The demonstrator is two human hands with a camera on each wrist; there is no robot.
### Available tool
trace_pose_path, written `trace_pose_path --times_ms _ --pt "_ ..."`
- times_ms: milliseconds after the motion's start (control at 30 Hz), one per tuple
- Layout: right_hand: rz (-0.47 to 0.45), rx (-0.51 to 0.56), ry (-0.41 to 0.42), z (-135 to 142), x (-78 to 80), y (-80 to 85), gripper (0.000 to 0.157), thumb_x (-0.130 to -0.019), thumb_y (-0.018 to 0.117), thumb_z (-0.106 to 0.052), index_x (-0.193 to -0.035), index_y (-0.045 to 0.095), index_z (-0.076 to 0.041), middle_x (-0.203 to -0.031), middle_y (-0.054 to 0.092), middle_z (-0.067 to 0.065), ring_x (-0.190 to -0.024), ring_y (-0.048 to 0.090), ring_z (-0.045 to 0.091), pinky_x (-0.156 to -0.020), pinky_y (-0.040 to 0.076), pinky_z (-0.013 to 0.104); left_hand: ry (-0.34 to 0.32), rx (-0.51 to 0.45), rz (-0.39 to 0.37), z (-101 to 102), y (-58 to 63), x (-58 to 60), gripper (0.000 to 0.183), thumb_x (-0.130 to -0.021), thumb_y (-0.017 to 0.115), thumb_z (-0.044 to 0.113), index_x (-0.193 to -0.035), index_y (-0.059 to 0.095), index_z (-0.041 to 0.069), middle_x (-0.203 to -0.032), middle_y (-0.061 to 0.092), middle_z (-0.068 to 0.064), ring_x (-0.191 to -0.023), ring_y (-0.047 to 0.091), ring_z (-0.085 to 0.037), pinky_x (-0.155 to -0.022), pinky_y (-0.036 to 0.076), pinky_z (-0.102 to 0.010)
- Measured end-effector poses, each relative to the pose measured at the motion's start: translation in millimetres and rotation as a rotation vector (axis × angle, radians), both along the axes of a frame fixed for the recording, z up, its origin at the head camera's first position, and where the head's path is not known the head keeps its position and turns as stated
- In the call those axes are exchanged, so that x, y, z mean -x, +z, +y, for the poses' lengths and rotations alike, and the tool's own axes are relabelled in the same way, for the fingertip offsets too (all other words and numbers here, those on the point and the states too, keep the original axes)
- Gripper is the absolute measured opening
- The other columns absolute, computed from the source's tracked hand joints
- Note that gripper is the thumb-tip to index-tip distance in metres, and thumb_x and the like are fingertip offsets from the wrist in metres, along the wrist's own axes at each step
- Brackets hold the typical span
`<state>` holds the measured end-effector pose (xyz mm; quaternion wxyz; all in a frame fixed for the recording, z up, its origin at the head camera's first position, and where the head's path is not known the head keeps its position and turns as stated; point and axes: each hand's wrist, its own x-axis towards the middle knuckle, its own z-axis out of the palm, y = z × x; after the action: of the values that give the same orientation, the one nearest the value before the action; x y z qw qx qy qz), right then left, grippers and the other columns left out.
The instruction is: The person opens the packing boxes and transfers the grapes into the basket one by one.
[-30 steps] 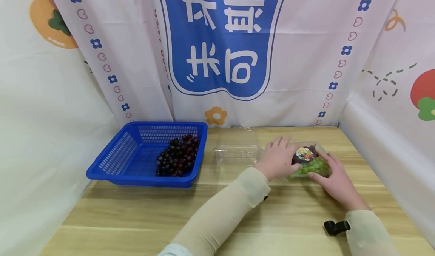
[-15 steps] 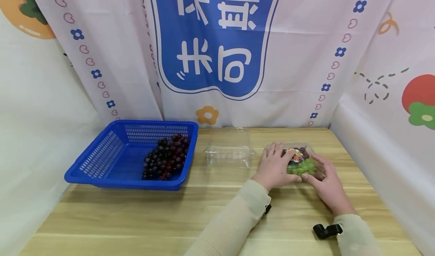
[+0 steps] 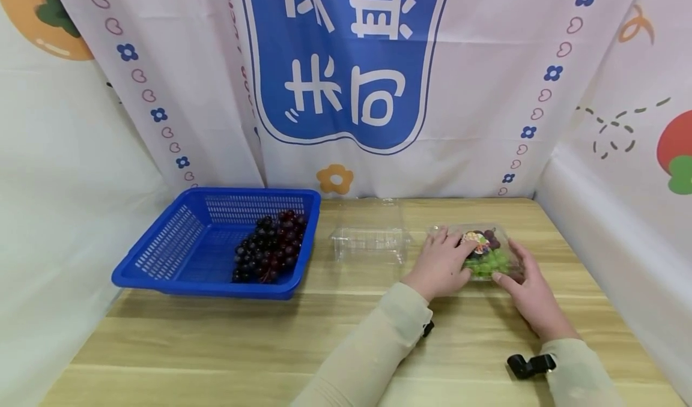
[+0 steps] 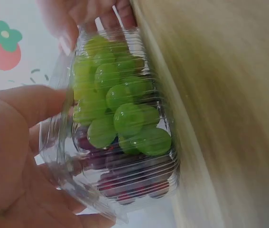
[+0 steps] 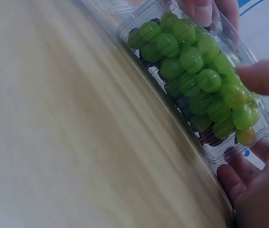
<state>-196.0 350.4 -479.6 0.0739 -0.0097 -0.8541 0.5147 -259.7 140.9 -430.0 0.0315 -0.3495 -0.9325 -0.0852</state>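
Observation:
A clear lidded plastic box [image 3: 496, 229] stands on the right of the table. Inside are green grapes [image 3: 484, 265] and dark grapes [image 3: 492, 239], and a round colourful sticker [image 3: 476, 242] is on the lid. My left hand [image 3: 439, 267] lies over the box's left part with its fingers stretched across the lid. In the left wrist view its thumb [image 4: 44, 100] touches the lid's rim. My right hand [image 3: 535, 296] grips the right end, thumb [image 5: 262, 77] at the front edge and fingers [image 5: 234, 183] around the side.
A blue basket [image 3: 216, 288] at the left holds bunches of dark grapes [image 3: 270, 248]. Between basket and hands stands a clear plastic box with its lid raised [image 3: 370, 239]. Printed cloth walls [image 3: 476, 107] enclose the back and sides of the wooden table [image 3: 227, 347].
My left hand has moved onto the left part of the lid, its fingers now resting near the sticker. The right hand stays at the right end. The head view has shifted slightly.

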Motion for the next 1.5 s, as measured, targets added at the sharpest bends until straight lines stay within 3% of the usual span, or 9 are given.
trace_pose_path --times_ms 300,533,700,767,967,1067,1300,1400,1500 --pt "0.003 0.04 -0.035 -5.8 0.4 3.1 0.075 -0.103 0.05 -0.01 -0.165 0.009 -0.024 -0.165 0.017 0.02 -0.143 0.024 0.049 -0.108 0.023 0.072 -0.006 0.073 -0.033 5.8 5.8 -5.1 0.05 -0.108 0.042 0.03 -0.157 0.034 0.041 -0.164 0.029 0.004 -0.151 0.022 -0.03 -0.118 0.021 -0.058" --pt "0.002 0.078 -0.042 -6.3 -0.8 1.3 0.062 -0.109 0.036 -0.016 -0.165 0.009 -0.024 -0.167 0.013 0.016 -0.149 0.013 0.046 -0.114 0.012 0.068 -0.013 0.117 -0.009 8.7 4.0 -5.4 0.051 -0.109 0.042 0.032 -0.158 0.033 0.039 -0.165 0.028 -0.001 -0.151 0.023 -0.034 -0.117 0.023 -0.059" --pt "0.0 0.108 -0.187 -4.4 2.0 -4.4 0.053 -0.111 0.026 -0.022 -0.164 0.017 -0.024 -0.16 0.032 0.017 -0.138 0.038 0.036 -0.107 0.04 0.042 -0.011 0.077 -0.043 4.2 7.5 -0.9 0.05 -0.109 0.04 0.022 -0.156 0.037 0.039 -0.162 0.034 0.006 -0.15 0.027 -0.028 -0.118 0.024 -0.056" --pt "-0.015 0.119 -0.241 -4.3 2.9 -7.2 0.052 -0.111 0.024 -0.023 -0.163 0.02 -0.025 -0.158 0.036 0.018 -0.133 0.042 0.035 -0.103 0.042 0.04 -0.023 0.066 -0.054 1.2 9.0 0.6 0.052 -0.109 0.04 0.019 -0.156 0.038 0.039 -0.16 0.037 0.009 -0.149 0.029 -0.026 -0.118 0.025 -0.055" --pt "-0.057 0.169 -0.238 -8.3 4.0 -11.2 0.052 -0.111 0.023 -0.025 -0.163 0.022 -0.028 -0.163 0.027 0.016 -0.143 0.029 0.041 -0.112 0.026 0.063 -0.046 0.059 -0.047 -3.5 8.8 0.4 0.051 -0.109 0.036 0.021 -0.158 0.034 0.037 -0.161 0.035 0.007 -0.15 0.027 -0.027 -0.118 0.022 -0.056" --pt "-0.058 0.174 -0.225 -10.2 3.6 -10.9 0.051 -0.112 0.022 -0.026 -0.163 0.023 -0.027 -0.16 0.033 0.015 -0.14 0.035 0.038 -0.111 0.031 0.059 -0.024 0.032 -0.046 -5.8 7.9 -1.2 0.05 -0.109 0.037 0.028 -0.158 0.033 0.038 -0.163 0.032 0.006 -0.151 0.024 -0.027 -0.12 0.02 -0.054" --pt "0.029 0.065 -0.198 -6.5 5.7 -7.3 0.048 -0.111 0.022 -0.019 -0.156 0.032 -0.008 -0.148 0.05 0.018 -0.121 0.054 0.014 -0.088 0.047 0.018 -0.018 -0.14 -0.023 -13.3 19.0 0.0 0.053 -0.107 0.043 0.043 -0.158 0.038 0.026 -0.16 0.037 0.001 -0.15 0.028 -0.025 -0.122 0.016 -0.039" --pt "0.047 0.064 -0.19 -1.6 6.4 -3.6 0.048 -0.112 0.023 -0.02 -0.157 0.032 -0.008 -0.149 0.049 0.018 -0.119 0.054 0.009 -0.086 0.046 0.014 -0.011 -0.245 -0.015 -16.2 29.4 3.0 0.052 -0.107 0.045 0.044 -0.156 0.042 0.024 -0.159 0.04 0.0 -0.148 0.032 -0.021 -0.121 0.02 -0.035" --pt "0.04 0.078 -0.177 2.8 5.4 -2.3 0.049 -0.112 0.023 -0.024 -0.159 0.029 -0.01 -0.151 0.046 0.019 -0.122 0.054 0.016 -0.085 0.048 0.015 -0.009 -0.32 -0.009 -18.9 36.8 4.1 0.053 -0.106 0.047 0.042 -0.155 0.042 0.023 -0.158 0.04 0.001 -0.146 0.034 -0.017 -0.119 0.025 -0.033"
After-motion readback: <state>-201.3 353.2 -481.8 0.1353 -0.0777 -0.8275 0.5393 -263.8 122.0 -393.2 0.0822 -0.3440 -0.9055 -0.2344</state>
